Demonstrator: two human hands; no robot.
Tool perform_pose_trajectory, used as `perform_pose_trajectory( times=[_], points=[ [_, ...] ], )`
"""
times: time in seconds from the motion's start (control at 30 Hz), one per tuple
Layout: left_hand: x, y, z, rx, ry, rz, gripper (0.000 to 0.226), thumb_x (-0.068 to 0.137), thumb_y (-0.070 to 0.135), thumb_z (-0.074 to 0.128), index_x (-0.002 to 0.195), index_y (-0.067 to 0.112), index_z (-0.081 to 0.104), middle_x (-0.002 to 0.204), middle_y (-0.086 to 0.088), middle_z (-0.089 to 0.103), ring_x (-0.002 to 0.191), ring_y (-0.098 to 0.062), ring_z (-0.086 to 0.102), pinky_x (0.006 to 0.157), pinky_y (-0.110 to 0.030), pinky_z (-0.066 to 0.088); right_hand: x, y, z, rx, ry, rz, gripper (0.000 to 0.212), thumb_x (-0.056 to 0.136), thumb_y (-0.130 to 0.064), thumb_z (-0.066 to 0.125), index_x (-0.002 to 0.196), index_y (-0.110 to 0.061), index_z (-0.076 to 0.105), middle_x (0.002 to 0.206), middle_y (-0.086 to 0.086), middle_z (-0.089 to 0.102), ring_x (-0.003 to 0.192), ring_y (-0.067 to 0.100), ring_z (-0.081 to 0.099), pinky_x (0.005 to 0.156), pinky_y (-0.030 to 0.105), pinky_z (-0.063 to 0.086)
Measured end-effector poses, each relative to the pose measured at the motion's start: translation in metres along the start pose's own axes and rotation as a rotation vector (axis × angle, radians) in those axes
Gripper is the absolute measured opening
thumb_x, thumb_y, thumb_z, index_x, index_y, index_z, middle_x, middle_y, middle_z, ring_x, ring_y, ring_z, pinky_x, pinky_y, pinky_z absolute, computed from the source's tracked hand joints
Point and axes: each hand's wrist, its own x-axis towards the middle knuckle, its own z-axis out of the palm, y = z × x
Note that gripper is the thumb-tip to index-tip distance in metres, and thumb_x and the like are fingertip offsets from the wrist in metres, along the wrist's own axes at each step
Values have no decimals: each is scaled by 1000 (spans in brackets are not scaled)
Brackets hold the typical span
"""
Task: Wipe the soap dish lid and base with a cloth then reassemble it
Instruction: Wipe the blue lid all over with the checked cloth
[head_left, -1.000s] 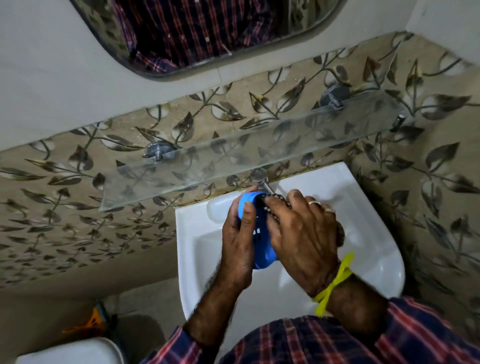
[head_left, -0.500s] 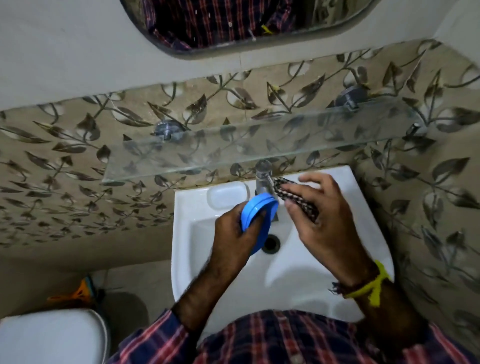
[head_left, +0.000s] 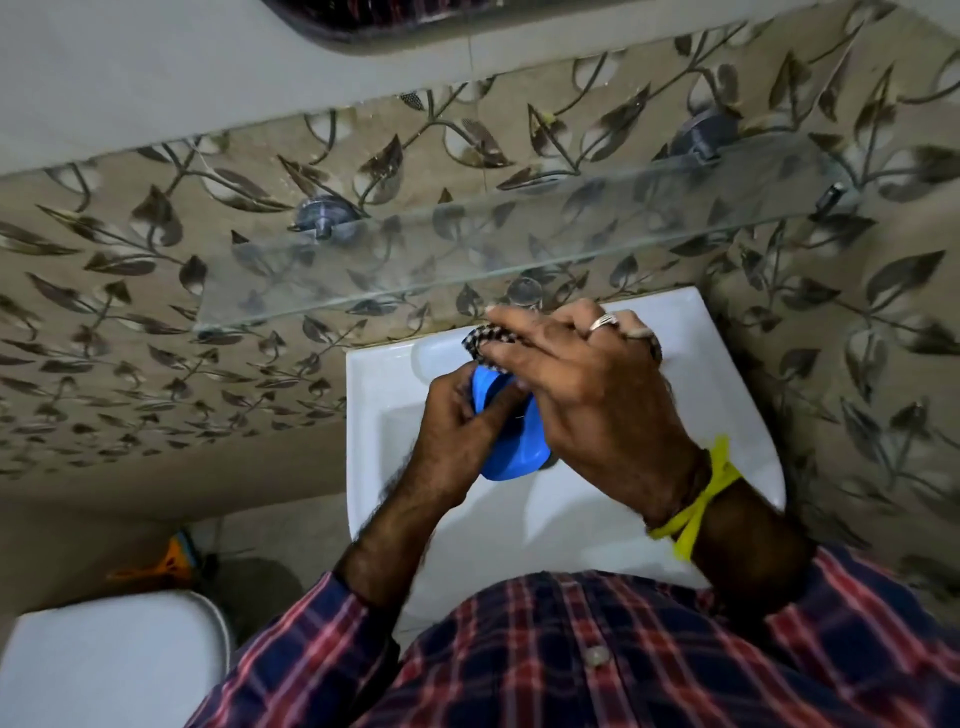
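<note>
Over the white sink (head_left: 727, 415) my left hand (head_left: 452, 431) grips a blue plastic soap dish part (head_left: 511, 452) on edge, thumb across its rim. My right hand (head_left: 587, 395) holds a black-and-white checked cloth (head_left: 480, 338) between thumb and fingers and presses it against the top of the blue part. Most of the cloth and the part's inner face are hidden under my right hand. I cannot tell whether the blue piece is the lid or the base. No second soap dish piece shows.
A glass shelf (head_left: 415, 270) juts from the leaf-patterned tile wall just above the sink. The tap's knob (head_left: 524, 293) shows behind my fingers. A white toilet lid (head_left: 104, 665) sits at lower left, an orange object (head_left: 171, 558) on the floor beside it.
My right hand, apart from the blue part half a second ago, has come back down onto it with the cloth. The left hand keeps its hold.
</note>
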Motion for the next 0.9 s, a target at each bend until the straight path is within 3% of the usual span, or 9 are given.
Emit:
perform_pose_trajectory(
  times=[0.1,0.23,0.37,0.5,0.63,0.77,0.9],
  points=[
    [-1,-3,-3,67,1,39,8,90,25,72,87,18,71,82,-7,75,76,-17,72,68,-29,58,-2,5,-1,-22,-26,-6,42,91,-18,47,126,-28,68,141,-8,60,103,31,63,81,45,45],
    [-4,-2,-1,138,-14,47,21,95,18,70,83,35,73,78,7,74,74,-10,71,67,-26,56,-3,7,-3,42,-93,58,49,91,-24,35,127,-30,67,142,-10,59,103,29,61,81,43,43],
    [-3,0,-3,226,17,95,6,87,26,70,83,22,69,74,7,72,71,-18,70,67,-34,58,-12,-1,1,21,-55,9,44,90,-18,46,128,-29,66,143,-8,58,103,29,59,84,45,44],
    [-7,5,1,197,11,87,3,90,23,72,89,24,70,79,2,72,75,-21,70,71,-37,57,-8,7,-2,115,-92,118,45,93,-22,41,131,-31,64,143,-11,58,103,27,58,84,46,46],
    [-5,1,-4,185,28,85,6,90,20,73,87,17,70,78,-2,72,75,-25,69,70,-37,57,-17,3,2,114,-42,36,47,92,-18,40,130,-26,65,142,-8,59,101,27,59,82,48,48],
    [-12,1,2,133,60,54,9,89,21,73,92,29,71,79,14,75,75,-9,69,71,-25,57,-17,9,2,174,-43,155,48,89,-12,45,130,-26,65,141,-9,60,102,29,60,85,50,49],
    [-7,3,-12,115,92,86,15,88,18,73,87,32,72,80,12,74,78,-11,70,74,-29,57,-22,-2,7,246,-20,67,46,93,-11,48,134,-26,62,145,-10,56,100,26,57,84,49,49]
  ],
)
